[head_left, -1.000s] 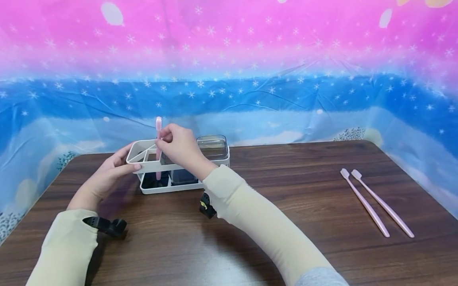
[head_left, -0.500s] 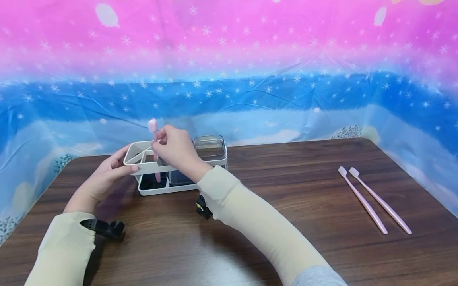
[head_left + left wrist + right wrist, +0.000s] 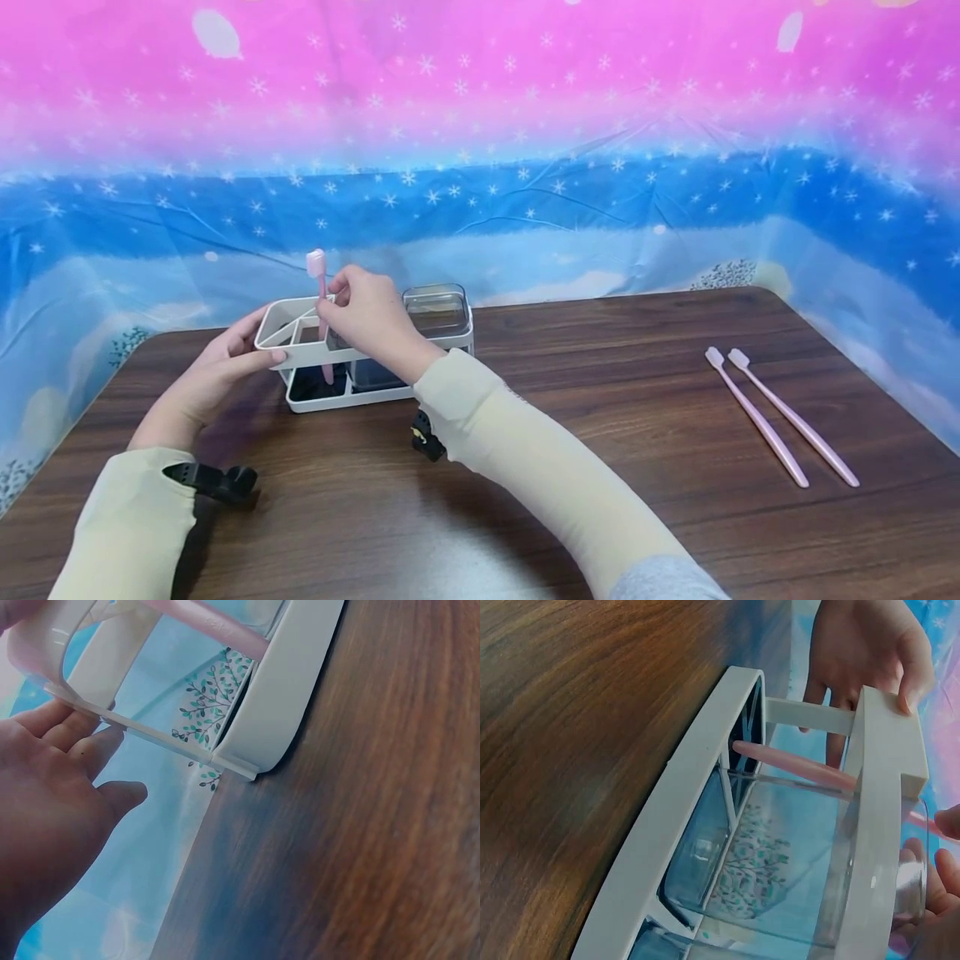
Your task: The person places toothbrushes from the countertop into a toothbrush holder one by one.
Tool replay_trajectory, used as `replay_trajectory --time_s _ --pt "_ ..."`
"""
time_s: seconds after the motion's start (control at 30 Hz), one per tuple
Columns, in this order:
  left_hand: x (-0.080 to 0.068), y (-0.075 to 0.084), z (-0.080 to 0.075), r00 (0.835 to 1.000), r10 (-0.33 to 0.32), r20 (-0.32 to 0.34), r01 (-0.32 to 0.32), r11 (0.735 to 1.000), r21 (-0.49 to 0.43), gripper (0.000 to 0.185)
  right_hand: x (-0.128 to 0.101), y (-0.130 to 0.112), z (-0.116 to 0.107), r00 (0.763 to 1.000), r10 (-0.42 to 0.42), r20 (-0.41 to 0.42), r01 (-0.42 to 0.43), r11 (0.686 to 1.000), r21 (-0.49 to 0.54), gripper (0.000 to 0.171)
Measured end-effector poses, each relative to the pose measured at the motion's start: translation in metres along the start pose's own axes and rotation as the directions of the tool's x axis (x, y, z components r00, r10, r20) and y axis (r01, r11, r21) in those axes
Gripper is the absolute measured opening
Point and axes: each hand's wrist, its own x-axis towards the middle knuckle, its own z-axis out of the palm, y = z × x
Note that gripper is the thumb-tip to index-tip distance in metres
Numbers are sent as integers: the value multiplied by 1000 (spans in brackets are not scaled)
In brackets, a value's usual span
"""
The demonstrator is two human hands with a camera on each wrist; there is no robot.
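Note:
A white two-tier toothbrush holder (image 3: 303,357) stands on the table at left of centre. My left hand (image 3: 213,371) holds its left end, thumb over the front of the upper rim and fingers behind, as the left wrist view also shows. Between thumb and fingers my right hand (image 3: 371,312) pinches a pink toothbrush (image 3: 316,263). The brush stands head up, leaning slightly left, in an upper compartment. Its handle (image 3: 795,761) runs down to the dark base of the lower tier in the right wrist view.
Two more pink toothbrushes (image 3: 795,417) lie side by side on the wooden table (image 3: 600,383) at right. A clear cup (image 3: 438,312) sits in the holder's right part. Behind the table hangs a pink and blue snowflake cloth (image 3: 480,183).
The toothbrush has turned about its length and its head now leans a little further left. Both hands keep their hold. The head view has shifted slightly.

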Motion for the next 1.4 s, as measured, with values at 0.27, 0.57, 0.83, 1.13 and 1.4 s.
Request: replay_trajectory --time_s 0.27,0.57,0.83,1.13,1.4 --pt "-1 1 0 1000 -4 -1 4 1000 7 70 0 12 -26 999 -8 34 6 999 43 29" --pt "1 3 -2 1000 3 20 -3 1000 -5 68 -27 44 -115 998 -28 61 31 998 -47 37" --pt "0 0 -3 999 35 31 -35 999 7 67 -80 88 -199 1000 4 -11 -6 981 -194 37" --pt "0 1 -5 1000 -6 25 5 999 37 69 -145 139 -261 987 53 -150 -99 943 -317 37" --pt "0 3 -4 999 -14 38 12 999 43 68 -188 191 -307 960 148 -237 -221 920 -322 44"
